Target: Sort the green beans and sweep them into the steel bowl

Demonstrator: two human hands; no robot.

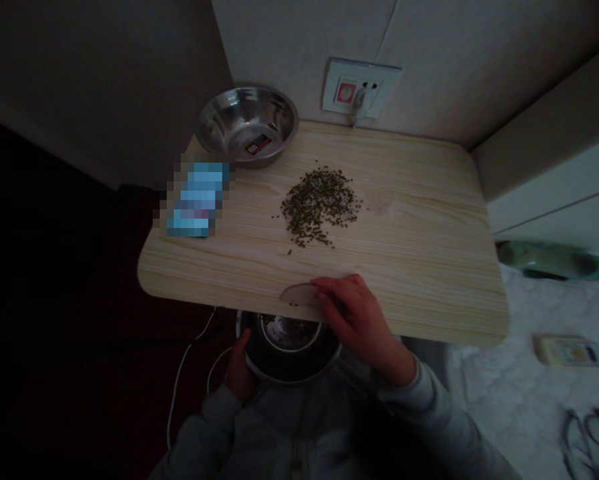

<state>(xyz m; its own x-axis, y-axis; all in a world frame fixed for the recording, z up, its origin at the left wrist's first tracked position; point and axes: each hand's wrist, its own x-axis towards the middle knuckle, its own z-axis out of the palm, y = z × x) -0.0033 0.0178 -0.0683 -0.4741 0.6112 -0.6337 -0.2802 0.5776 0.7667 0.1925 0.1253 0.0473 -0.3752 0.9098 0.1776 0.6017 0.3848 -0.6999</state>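
Note:
A pile of small dark green beans [320, 205] lies in the middle of a light wooden table [419, 267]. My right hand [362, 320] rests at the table's near edge, fingers closed on a small pale card-like scraper [299, 294] that lies flat on the wood. Just below the edge, my left hand [239, 370] grips the left side of a metal bowl [289, 347] held under the table rim. The bowl's inside is partly hidden by the table edge.
A second, empty steel bowl [246, 123] stands at the table's far left corner, with a blue packet [195, 199] beside it. A wall socket [360, 87] is behind. A white cable [182, 373] hangs at the left. Small items lie on a white surface [529, 400] to the right.

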